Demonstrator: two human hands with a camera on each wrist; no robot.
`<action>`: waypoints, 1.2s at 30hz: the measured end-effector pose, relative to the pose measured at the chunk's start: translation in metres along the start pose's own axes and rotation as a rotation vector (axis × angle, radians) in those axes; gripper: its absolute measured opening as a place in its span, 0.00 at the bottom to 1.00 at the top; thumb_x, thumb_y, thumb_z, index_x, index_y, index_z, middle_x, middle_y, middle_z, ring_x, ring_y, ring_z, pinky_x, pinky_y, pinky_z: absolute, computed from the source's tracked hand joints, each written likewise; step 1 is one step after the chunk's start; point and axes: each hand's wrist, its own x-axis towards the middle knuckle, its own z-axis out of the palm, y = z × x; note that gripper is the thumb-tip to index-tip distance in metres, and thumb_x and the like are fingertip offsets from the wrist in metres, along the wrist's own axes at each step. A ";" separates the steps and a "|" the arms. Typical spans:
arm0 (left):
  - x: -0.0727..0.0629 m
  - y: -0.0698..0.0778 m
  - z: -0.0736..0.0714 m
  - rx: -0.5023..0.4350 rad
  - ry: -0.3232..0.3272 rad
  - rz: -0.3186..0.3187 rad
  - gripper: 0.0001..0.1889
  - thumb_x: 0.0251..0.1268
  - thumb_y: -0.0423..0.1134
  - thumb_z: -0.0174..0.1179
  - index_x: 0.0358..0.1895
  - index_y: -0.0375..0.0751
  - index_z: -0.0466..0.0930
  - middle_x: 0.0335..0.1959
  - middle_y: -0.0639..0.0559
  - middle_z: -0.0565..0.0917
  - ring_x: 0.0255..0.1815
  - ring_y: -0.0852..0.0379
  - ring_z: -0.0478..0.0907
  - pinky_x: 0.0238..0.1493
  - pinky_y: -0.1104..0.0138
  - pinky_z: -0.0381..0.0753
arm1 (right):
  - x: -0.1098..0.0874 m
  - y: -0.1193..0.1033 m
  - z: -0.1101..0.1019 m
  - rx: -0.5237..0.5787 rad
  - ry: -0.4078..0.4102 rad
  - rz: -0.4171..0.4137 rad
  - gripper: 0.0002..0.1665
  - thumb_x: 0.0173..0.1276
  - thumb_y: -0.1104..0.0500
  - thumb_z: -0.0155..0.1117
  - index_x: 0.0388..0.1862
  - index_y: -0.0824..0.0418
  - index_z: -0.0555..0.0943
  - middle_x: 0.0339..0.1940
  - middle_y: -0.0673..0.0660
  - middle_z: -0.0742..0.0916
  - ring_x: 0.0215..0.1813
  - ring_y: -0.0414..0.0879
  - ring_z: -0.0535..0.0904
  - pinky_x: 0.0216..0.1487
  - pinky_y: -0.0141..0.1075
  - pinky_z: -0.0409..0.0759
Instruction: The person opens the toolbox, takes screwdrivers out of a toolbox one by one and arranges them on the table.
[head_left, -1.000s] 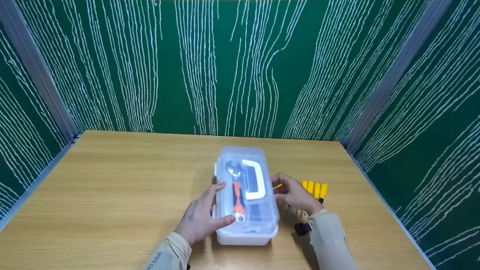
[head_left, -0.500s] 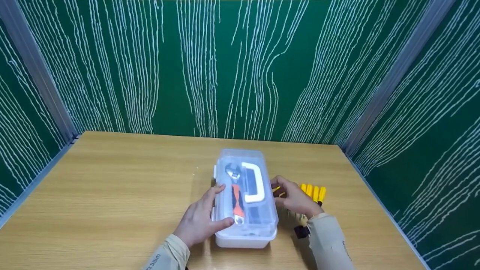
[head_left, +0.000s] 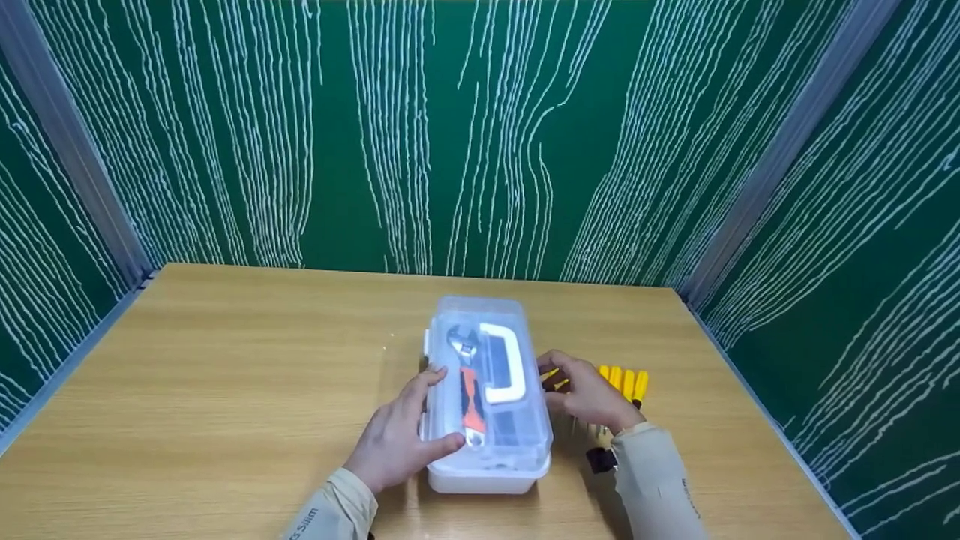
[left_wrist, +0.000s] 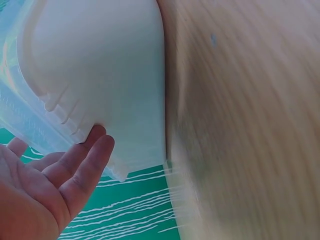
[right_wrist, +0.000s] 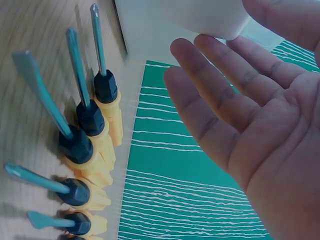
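A white toolbox (head_left: 487, 483) with a clear lid (head_left: 480, 309) stands on the table, its lid down. An adjustable wrench (head_left: 471, 397) with an orange and black handle shows through the lid. My left hand (head_left: 397, 431) rests on the box's left side, thumb at the lid's near end. In the left wrist view, its extended fingers (left_wrist: 95, 155) touch the white side wall. At the box's right side is my right hand (head_left: 589, 394), fingers slightly bent. Its fingertips (right_wrist: 182, 50) meet a white part in the right wrist view; their exact contact is unclear.
Several screwdrivers with yellow handles (head_left: 628, 384) lie in a row right of the box, partly behind the right hand. A white carry handle (head_left: 514, 367) lies on the lid. Green panels (head_left: 337, 150) with white lines surround the wooden table (head_left: 247, 390).
The view shifts slightly. Both hands stay at the box's sides, and the lid stays down.
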 end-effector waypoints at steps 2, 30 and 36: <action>-0.001 0.000 0.000 0.008 0.009 0.023 0.47 0.45 0.73 0.63 0.71 0.74 0.51 0.75 0.56 0.61 0.62 0.51 0.73 0.66 0.47 0.69 | 0.000 0.000 -0.001 0.000 -0.002 -0.021 0.24 0.58 0.50 0.72 0.54 0.45 0.76 0.52 0.48 0.83 0.50 0.50 0.80 0.54 0.46 0.81; 0.000 0.002 -0.009 -0.025 -0.045 0.065 0.60 0.26 0.71 0.74 0.71 0.72 0.52 0.71 0.60 0.64 0.58 0.55 0.74 0.61 0.49 0.73 | -0.006 0.000 -0.003 -0.016 -0.020 -0.021 0.30 0.57 0.43 0.72 0.58 0.42 0.73 0.57 0.47 0.81 0.58 0.53 0.77 0.61 0.53 0.76; 0.002 -0.006 -0.018 -0.054 -0.081 0.017 0.58 0.23 0.70 0.75 0.68 0.78 0.54 0.67 0.61 0.68 0.58 0.55 0.73 0.59 0.50 0.75 | -0.004 -0.004 0.001 -0.020 -0.037 -0.049 0.30 0.57 0.44 0.72 0.57 0.42 0.72 0.56 0.47 0.81 0.57 0.51 0.78 0.59 0.52 0.77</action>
